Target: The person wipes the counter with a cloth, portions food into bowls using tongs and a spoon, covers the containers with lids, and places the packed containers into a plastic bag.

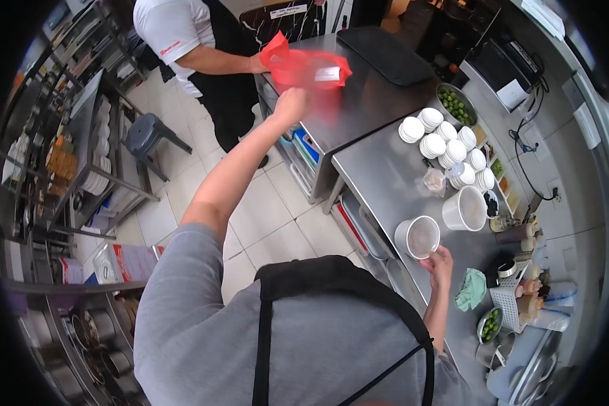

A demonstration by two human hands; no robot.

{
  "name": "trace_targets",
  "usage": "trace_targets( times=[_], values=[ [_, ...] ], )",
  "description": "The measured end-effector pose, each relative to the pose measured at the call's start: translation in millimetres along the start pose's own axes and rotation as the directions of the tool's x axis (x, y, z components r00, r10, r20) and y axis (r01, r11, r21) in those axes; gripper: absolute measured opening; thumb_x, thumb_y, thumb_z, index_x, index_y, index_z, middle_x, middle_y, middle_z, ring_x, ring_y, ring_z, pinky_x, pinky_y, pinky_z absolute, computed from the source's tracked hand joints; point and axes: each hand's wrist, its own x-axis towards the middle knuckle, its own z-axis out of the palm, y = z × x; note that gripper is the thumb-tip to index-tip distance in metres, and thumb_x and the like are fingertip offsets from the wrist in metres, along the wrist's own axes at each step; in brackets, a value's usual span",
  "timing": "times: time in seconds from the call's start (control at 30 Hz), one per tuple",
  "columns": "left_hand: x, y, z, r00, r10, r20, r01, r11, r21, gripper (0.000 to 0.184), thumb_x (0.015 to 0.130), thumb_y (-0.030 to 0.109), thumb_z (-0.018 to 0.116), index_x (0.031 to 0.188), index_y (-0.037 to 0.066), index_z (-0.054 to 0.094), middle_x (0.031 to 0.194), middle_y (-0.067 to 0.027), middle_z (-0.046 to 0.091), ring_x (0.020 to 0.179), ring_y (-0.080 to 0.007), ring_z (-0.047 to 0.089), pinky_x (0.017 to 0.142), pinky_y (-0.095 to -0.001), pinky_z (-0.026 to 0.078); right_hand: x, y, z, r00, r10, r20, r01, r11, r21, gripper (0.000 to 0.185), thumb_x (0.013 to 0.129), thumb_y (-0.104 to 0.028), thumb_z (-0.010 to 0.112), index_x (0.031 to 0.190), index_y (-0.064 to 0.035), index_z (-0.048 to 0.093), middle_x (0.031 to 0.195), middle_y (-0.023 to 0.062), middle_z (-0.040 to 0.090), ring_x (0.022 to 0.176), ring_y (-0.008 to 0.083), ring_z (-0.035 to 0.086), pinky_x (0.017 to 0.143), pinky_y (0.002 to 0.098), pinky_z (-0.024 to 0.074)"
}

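My left hand is stretched far forward, its fingers closed at the near side of a red plastic bag. The bag is partly smeared by motion and has a white paper slip on it. A co-worker's hand touches the bag's left side. With its fingers on the rim, my right hand grips a round white tub on the steel counter. Through the tub's top a pale brownish surface shows. Another white tub stands just behind it.
Several stacks of white lids stand near a bowl of green limes. A green cloth and a white basket of bottles lie to the right. A black mat covers part of the far counter. A stool stands left.
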Motion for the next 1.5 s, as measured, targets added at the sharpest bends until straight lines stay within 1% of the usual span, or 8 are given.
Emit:
trace_targets(
  times=[0.17, 0.53, 0.73, 0.93, 1.03, 1.3, 1.43, 1.5],
  values=[
    [84.7, -21.0, 7.0, 0.993, 0.090, -0.071, -0.072, 0.971, 0.226, 0.017, 0.070, 0.019, 0.060, 0.078, 0.004, 0.062, 0.077, -0.0169, 0.060, 0.072, -0.0326, 0.059, 0.067, -0.0415, 0.047, 15.3, -37.7, 32.6, 0.995, -0.032, 0.091, 0.028, 0.999, 0.040, 0.029, 0.079, -0.002, 0.050, 0.106, 0.0037, 0.041, 0.078, 0.0135, 0.058, 0.060, 0.0153, 0.058, 0.055, 0.0261, 0.0529],
    [169.3, -83.7, 43.8, 0.981, 0.190, 0.026, -0.178, 0.845, 0.505, 0.040, 0.070, 0.032, 0.062, 0.097, 0.003, 0.056, 0.108, -0.0150, 0.054, 0.107, -0.0270, 0.048, 0.087, -0.0402, 0.039, 121.7, -170.6, 182.4, 0.885, -0.284, 0.368, 0.243, 0.958, 0.153, 0.035, 0.080, -0.006, 0.052, 0.112, 0.0016, 0.042, 0.084, 0.0098, 0.059, 0.068, 0.0130, 0.059, 0.058, 0.0221, 0.0509],
    [195.6, -94.0, 45.5, 0.938, 0.287, 0.193, -0.342, 0.686, 0.643, 0.022, 0.069, 0.026, 0.062, 0.076, 0.005, 0.063, 0.084, -0.0127, 0.062, 0.095, -0.0265, 0.056, 0.086, -0.0425, 0.039, 157.8, -255.3, 256.5, 0.808, -0.444, 0.387, 0.394, 0.896, 0.205, 0.035, 0.081, -0.008, 0.053, 0.113, 0.0023, 0.042, 0.089, 0.0122, 0.060, 0.072, 0.0147, 0.060, 0.060, 0.0229, 0.0512],
    [266.6, -101.7, 16.4, 0.942, 0.234, 0.242, -0.313, 0.873, 0.375, 0.015, 0.067, 0.021, 0.060, 0.072, 0.007, 0.064, 0.075, -0.0161, 0.061, 0.070, -0.0310, 0.061, 0.074, -0.0395, 0.047, 185.9, -273.2, 360.1, 0.734, -0.421, 0.533, 0.346, 0.907, 0.241, 0.033, 0.081, -0.009, 0.054, 0.110, 0.0035, 0.044, 0.091, 0.0139, 0.060, 0.075, 0.0171, 0.061, 0.063, 0.0252, 0.0515],
    [312.1, -103.4, -3.9, 0.907, 0.277, 0.318, -0.358, 0.904, 0.233, 0.017, 0.066, 0.020, 0.060, 0.076, 0.006, 0.064, 0.077, -0.0171, 0.061, 0.075, -0.0314, 0.060, 0.070, -0.0387, 0.048, 208.6, -270.0, 427.6, 0.729, -0.356, 0.584, 0.259, 0.934, 0.246, 0.032, 0.079, -0.008, 0.055, 0.107, 0.0039, 0.046, 0.090, 0.0144, 0.059, 0.078, 0.0178, 0.060, 0.067, 0.0280, 0.0515],
    [367.2, -106.1, -10.3, 0.895, 0.264, 0.360, -0.352, 0.913, 0.206, 0.021, 0.065, 0.019, 0.066, 0.082, 0.007, 0.063, 0.083, -0.0144, 0.061, 0.082, -0.0293, 0.059, 0.072, -0.0375, 0.047, 279.2, -245.0, 549.3, 0.787, -0.356, 0.503, 0.462, 0.882, -0.098, 0.025, 0.077, -0.002, 0.050, 0.101, 0.0067, 0.048, 0.086, 0.0145, 0.059, 0.071, 0.0178, 0.061, 0.055, 0.0266, 0.0527],
    [359.1, -105.4, -11.7, 0.859, 0.359, 0.365, -0.463, 0.849, 0.255, 0.017, 0.066, 0.019, 0.066, 0.078, 0.007, 0.063, 0.081, -0.0144, 0.061, 0.081, -0.0295, 0.059, 0.071, -0.0367, 0.048, 295.3, -225.6, 581.5, 0.848, -0.142, 0.511, 0.223, 0.970, -0.099, 0.023, 0.073, -0.004, 0.056, 0.093, 0.0065, 0.054, 0.075, 0.0165, 0.060, 0.067, 0.0237, 0.062, 0.050, 0.0303, 0.0495],
    [343.2, -101.7, -22.3, 0.854, 0.389, 0.345, -0.495, 0.812, 0.310, 0.015, 0.066, 0.016, 0.065, 0.075, 0.005, 0.062, 0.079, -0.0148, 0.061, 0.078, -0.0306, 0.059, 0.068, -0.0373, 0.048, 282.4, -237.5, 582.1, 0.804, -0.352, 0.479, 0.592, 0.552, -0.587, 0.019, 0.072, -0.007, 0.057, 0.086, 0.0054, 0.058, 0.075, 0.0181, 0.060, 0.070, 0.0270, 0.061, 0.055, 0.0353, 0.0487]
  ],
)
